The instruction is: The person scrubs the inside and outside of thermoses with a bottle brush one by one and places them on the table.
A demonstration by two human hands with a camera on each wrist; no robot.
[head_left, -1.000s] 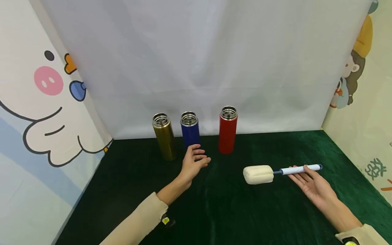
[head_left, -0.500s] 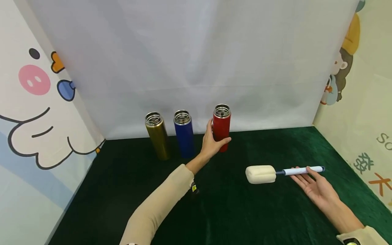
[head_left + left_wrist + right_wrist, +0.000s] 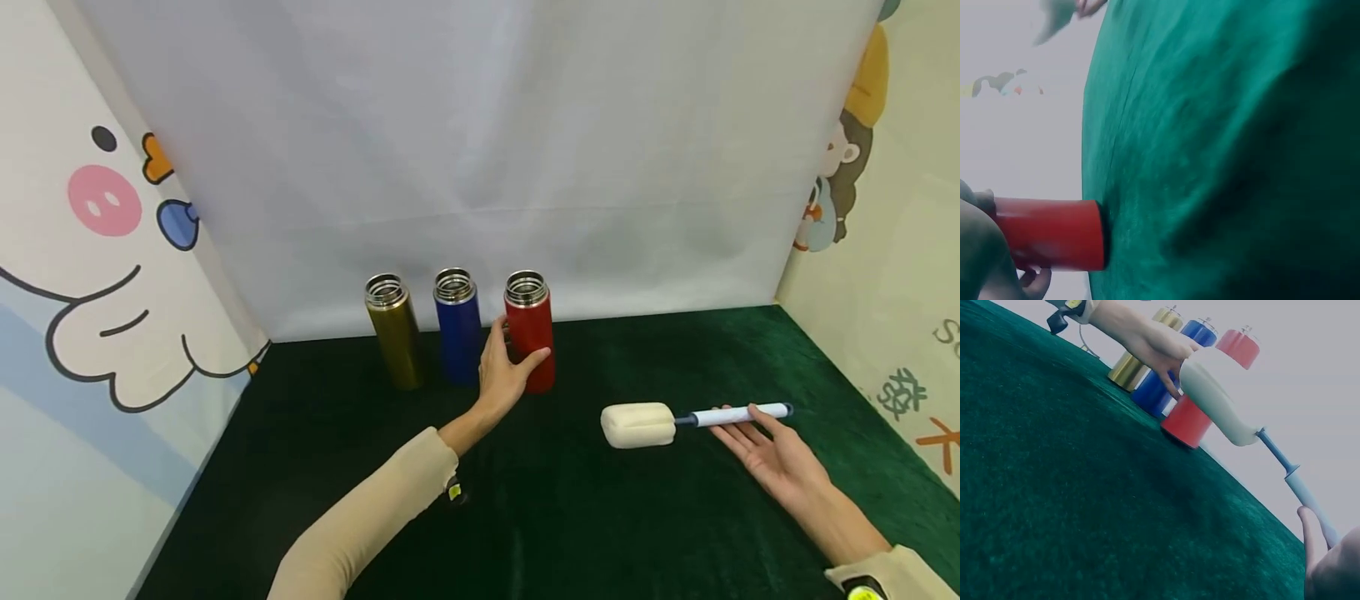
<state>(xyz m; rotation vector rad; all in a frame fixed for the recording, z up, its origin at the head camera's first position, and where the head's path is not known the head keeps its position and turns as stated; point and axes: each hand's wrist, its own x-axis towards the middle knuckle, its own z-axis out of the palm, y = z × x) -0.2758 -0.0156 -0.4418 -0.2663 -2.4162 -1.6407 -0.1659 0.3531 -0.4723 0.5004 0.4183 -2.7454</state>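
My left hand (image 3: 501, 373) grips a red open-topped bottle (image 3: 534, 337), with the thumb across its near side. In the left wrist view the red bottle's base (image 3: 1079, 237) is down at the green cloth. Upright to its left stand a blue bottle (image 3: 457, 333) and a gold bottle (image 3: 397, 342), both without lids. My right hand (image 3: 780, 467), palm up, holds a sponge bottle brush by its white handle (image 3: 731, 416). The brush's cream sponge head (image 3: 637, 426) points left, above the cloth. In the right wrist view that sponge head (image 3: 1216, 394) hides part of the red bottle.
Dark green cloth (image 3: 585, 517) covers the table. Behind the bottles hangs a pale grey curtain (image 3: 480, 150). Cartoon-printed panels stand at the left (image 3: 90, 333) and at the right (image 3: 900, 292).
My left hand has gone from in front of the blue bottle to the red bottle, grasped it and brought it left, closer to the blue one. The right hand keeps holding the brush nearly still.
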